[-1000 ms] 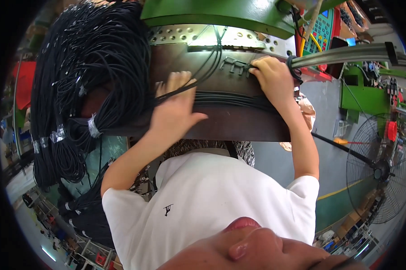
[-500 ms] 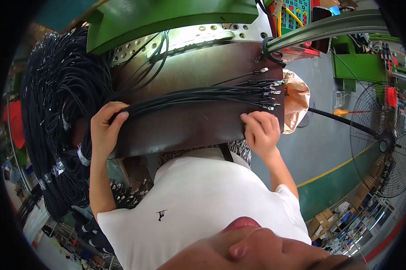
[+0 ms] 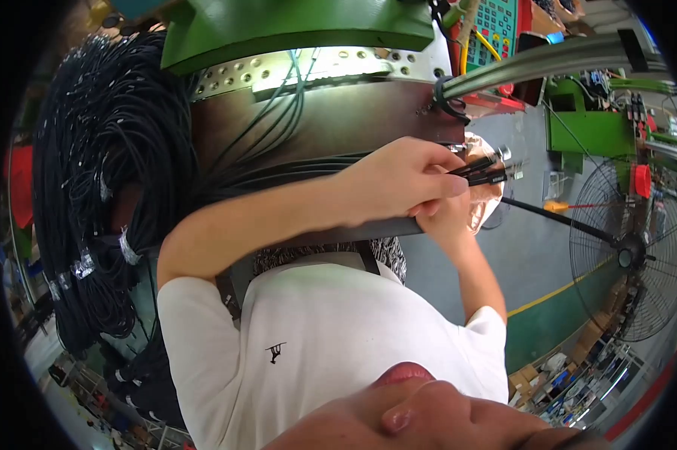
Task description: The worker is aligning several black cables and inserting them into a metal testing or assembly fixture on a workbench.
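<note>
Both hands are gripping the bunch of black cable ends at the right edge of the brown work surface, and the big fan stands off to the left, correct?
Not quite. The head view shows the fan on the right, not the left. The rest holds: left hand and right hand grip the black cable ends at the right edge of the brown work surface.

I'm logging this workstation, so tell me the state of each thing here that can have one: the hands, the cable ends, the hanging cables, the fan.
left hand: closed around the bunch of black cables, reaching across to the right
right hand: under the left hand, mostly hidden, grip unclear
bunch of black cables: gathered, plug ends sticking out past the fingers
hanging cable bundles: looped, tied with pale bands
pedestal fan: whether it spins, cannot tell
</note>
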### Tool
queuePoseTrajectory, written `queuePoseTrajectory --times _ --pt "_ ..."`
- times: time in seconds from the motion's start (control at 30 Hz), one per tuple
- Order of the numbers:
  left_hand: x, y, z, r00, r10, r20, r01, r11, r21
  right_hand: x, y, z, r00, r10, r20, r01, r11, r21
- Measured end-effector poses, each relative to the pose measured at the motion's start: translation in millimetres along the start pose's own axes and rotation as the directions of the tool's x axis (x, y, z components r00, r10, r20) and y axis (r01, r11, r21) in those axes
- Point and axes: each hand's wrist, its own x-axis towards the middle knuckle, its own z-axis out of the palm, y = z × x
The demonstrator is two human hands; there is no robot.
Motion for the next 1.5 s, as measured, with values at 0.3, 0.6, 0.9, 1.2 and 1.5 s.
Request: queuePoseTrajectory --times 0.3,0.6,0.9,1.2,1.5 --pt "-49.5 -81.1 11.4 0.854 -0.007 -0.520 -0.186 0.930 -0.317 164.0 29.9 67.8 0.908 -0.391 0.149 0.418 0.866 -0.275" --pt "-65.6 -112.6 4.3 0.773 0.022 -0.634 -0.344 0.854 -0.391 78.2 -6.9 29.9 0.924 -0.382 -0.033 0.375 0.919 -0.123" --pt "-74.0 -95.9 -1.6 0.824 -0.111 -0.556 -0.334 0.696 -0.635 70.6 -26.1 45.4 0.697 -0.717 0.017 0.694 0.668 -0.268" --pt "-78.2 -110.1 -15.4 0.651 0.203 -0.731 -0.261 0.965 0.036 68.2 -38.1 51.9 0.715 -0.694 0.083 0.679 0.663 -0.315" --pt "-86.6 -101.0 -24.9 0.770 0.119 -0.627 -0.333 0.913 -0.235 78.0 -54.2 50.7 0.784 -0.613 0.099 0.598 0.702 -0.388"
